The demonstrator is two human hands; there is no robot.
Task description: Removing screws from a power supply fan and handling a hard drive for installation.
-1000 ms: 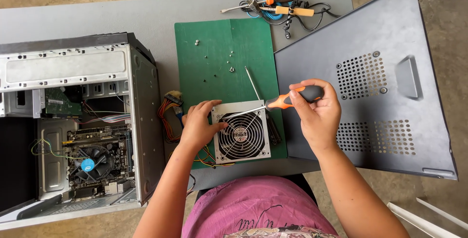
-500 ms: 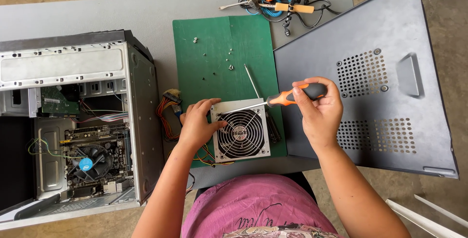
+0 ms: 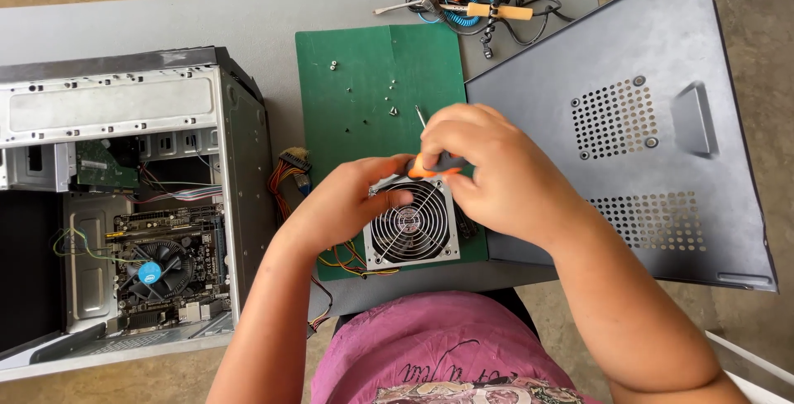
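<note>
Just below the middle of the frame sits a power supply unit, a silver metal box with a round wire fan grille facing up and dark blades behind it. It rests on the lower edge of a green mat, and a bundle of yellow, red and orange wires trails from its lower left side. The left hand grasps the unit's upper left corner, thumb lying on the grille's edge. The right hand is closed around a screwdriver with an orange and black handle, held just above the unit's top edge; its thin metal shaft pokes out toward the mat behind the fingers. Small loose screws lie scattered on the mat above the hands. An open computer case fills the left of the frame, and a grey side panel lies at the right
</note>
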